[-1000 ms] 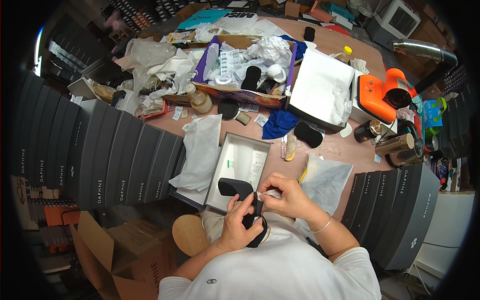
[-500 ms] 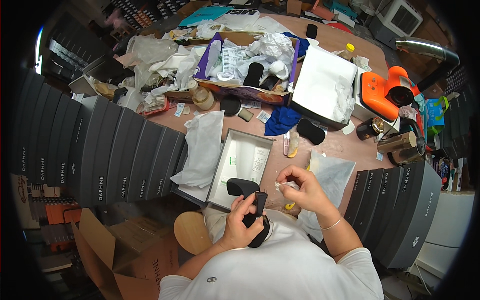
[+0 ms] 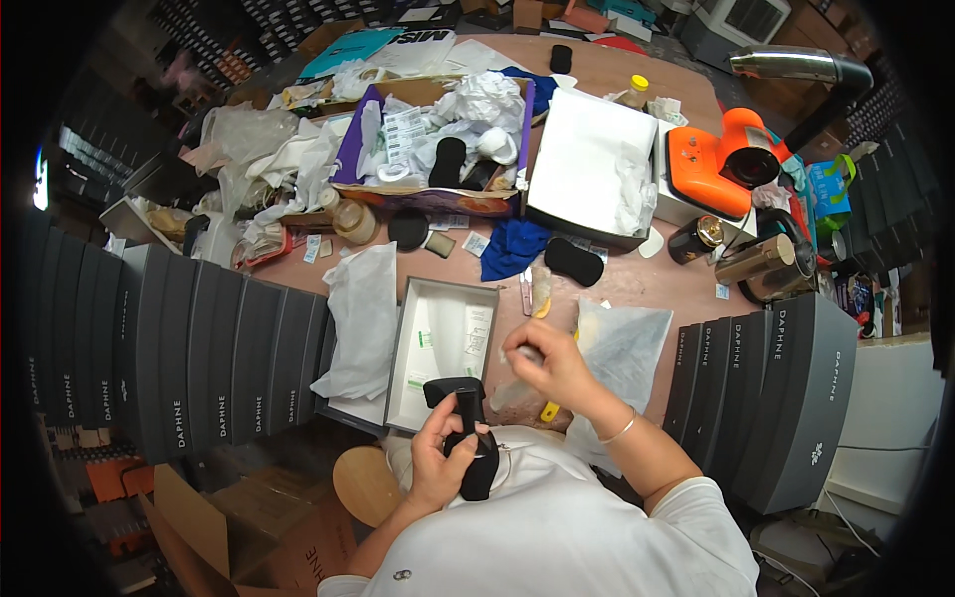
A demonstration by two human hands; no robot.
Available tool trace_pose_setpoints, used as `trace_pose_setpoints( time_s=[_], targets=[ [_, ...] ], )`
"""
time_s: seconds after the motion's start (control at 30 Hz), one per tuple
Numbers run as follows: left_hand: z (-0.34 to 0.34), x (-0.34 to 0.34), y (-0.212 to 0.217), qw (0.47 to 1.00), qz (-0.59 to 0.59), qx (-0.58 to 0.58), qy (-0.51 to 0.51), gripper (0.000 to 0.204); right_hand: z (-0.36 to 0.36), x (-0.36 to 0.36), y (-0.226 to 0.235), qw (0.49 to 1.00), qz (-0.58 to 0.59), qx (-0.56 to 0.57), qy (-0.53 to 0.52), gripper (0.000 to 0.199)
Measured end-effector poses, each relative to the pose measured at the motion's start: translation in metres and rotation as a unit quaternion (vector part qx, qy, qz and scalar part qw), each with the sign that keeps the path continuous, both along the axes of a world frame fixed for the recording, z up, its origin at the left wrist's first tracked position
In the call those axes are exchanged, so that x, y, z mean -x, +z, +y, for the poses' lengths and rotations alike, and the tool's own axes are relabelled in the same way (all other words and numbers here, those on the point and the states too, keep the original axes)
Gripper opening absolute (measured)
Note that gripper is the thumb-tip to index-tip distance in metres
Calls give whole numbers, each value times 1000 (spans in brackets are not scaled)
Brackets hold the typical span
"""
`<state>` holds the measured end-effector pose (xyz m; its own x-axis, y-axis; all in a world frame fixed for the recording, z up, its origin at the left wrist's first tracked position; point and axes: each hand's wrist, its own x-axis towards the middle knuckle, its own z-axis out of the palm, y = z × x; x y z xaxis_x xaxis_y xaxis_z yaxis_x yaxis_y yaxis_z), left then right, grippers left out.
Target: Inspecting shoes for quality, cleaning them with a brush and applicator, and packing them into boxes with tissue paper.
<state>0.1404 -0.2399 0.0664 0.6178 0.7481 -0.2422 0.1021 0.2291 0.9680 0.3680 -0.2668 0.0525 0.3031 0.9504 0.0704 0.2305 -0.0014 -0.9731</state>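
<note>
My left hand (image 3: 436, 466) is wrapped round a black heeled shoe (image 3: 479, 472), held close to my shirt with its heel pointing up. Between the bent fingers of my right hand (image 3: 559, 368) is a small whitish wad (image 3: 530, 353), perhaps tissue; its kind is unclear. That hand hovers over the table, right of the shoe. Just beyond the shoe is an open shoe box (image 3: 445, 338), grey outside and white inside. White tissue paper (image 3: 360, 318) lies along its left side. A pale translucent bag (image 3: 627, 343) lies right of my right hand.
Dark shoe boxes stand in a left row (image 3: 204, 358) and a right row (image 3: 771, 398). Farther back are a purple-edged carton (image 3: 428, 199) of crumpled paper, a white box lid (image 3: 592, 164) and an orange machine (image 3: 711, 174). Blue cloth (image 3: 514, 249) and black pads (image 3: 574, 261) lie mid-table.
The whole view has shifted, with table things now farther left. My left hand still grips the shoe, which has tilted slightly. My right hand has turned, its fingers curled more around the wad.
</note>
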Motion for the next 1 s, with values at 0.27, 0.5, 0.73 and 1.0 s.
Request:
trace_pose_setpoints(
  time_s=[0.27, 0.5, 0.73, 1.0],
  targets=[
    [22, -3, -2, 991, -69, 112, -22, 67, 29, -128, -145, 906, -379, 100, -159, 44],
    [53, -10, 1, 965, -155, 210, -7, 79, 31, -152, -183, 894, -403, 130, -148, 42],
    [83, -5, -22, 961, -209, 181, -13, 88, 88, -94, -96, 977, -212, -2, -31, 53],
    [96, -8, -15, 977, -165, 135, 10, 96, 278, -23, -151, 866, -490, -15, 101, 54]
  ],
)
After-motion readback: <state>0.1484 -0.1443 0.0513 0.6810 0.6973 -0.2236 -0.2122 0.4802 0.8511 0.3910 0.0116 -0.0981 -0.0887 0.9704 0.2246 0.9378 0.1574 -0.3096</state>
